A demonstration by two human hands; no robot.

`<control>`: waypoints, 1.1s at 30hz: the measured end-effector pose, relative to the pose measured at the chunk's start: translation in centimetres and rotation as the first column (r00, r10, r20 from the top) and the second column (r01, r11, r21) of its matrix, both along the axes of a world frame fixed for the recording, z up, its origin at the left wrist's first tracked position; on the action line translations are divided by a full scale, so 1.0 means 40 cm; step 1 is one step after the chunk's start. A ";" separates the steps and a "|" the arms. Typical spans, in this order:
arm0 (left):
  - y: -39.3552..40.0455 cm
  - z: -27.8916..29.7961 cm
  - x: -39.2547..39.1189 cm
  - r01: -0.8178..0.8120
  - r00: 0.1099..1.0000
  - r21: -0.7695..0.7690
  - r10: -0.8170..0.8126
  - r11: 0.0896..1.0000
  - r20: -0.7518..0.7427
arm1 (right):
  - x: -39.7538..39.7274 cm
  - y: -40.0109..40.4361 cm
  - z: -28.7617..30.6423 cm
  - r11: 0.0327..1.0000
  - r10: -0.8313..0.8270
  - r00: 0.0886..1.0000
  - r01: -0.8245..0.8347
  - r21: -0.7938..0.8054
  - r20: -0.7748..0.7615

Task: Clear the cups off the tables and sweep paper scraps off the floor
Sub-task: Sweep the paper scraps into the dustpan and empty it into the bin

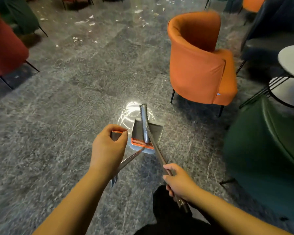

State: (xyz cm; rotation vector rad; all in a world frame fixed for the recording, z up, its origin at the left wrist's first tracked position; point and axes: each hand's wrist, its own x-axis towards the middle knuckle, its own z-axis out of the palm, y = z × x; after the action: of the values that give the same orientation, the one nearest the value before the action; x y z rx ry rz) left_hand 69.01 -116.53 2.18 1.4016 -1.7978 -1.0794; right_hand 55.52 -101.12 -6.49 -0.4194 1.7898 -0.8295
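Note:
My left hand (pixel 109 148) grips the top of the dustpan's handle, which has an orange end. The grey dustpan (pixel 155 131) hangs low over the floor in front of me, with an orange comb strip at its back edge. My right hand (pixel 178 182) grips the metal pole of the broom (pixel 145 119), whose grey head lies across the dustpan's mouth. White paper scraps (pixel 82 22) lie scattered on the grey marbled floor far ahead, near the top of the view. No cup is in sight.
An orange armchair (pixel 199 65) stands ahead on the right. A dark green chair (pixel 265 150) is close at my right, with a round white table (pixel 292 61) behind it. A red chair (pixel 5 46) is at the left. More chairs line the far edge.

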 end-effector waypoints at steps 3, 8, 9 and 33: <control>-0.114 0.006 -0.101 0.008 1.000 -0.044 -0.008 0.999 0.011 | -0.097 -0.114 0.000 1.000 -0.001 1.000 0.001 0.014 0.009; -0.294 0.020 -0.238 -0.022 0.999 -0.050 0.024 0.999 0.043 | -0.265 -0.313 0.023 1.000 0.014 1.000 -0.014 0.017 -0.003; -0.329 0.020 -0.260 -0.030 0.999 -0.047 0.032 0.998 0.043 | -0.288 -0.353 0.026 0.999 0.033 0.999 -0.033 0.025 -0.012; -1.568 0.066 -0.585 -0.003 1.000 -0.167 0.005 0.986 0.007 | -0.602 -1.544 0.062 0.977 0.209 0.978 -0.209 0.040 -0.005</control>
State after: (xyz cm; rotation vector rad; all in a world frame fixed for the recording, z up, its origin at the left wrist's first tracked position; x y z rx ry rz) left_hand 45.59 -179.26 4.83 1.3097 -1.8442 -0.8998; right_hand 31.44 -162.88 -4.01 -0.5752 1.7330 -0.6446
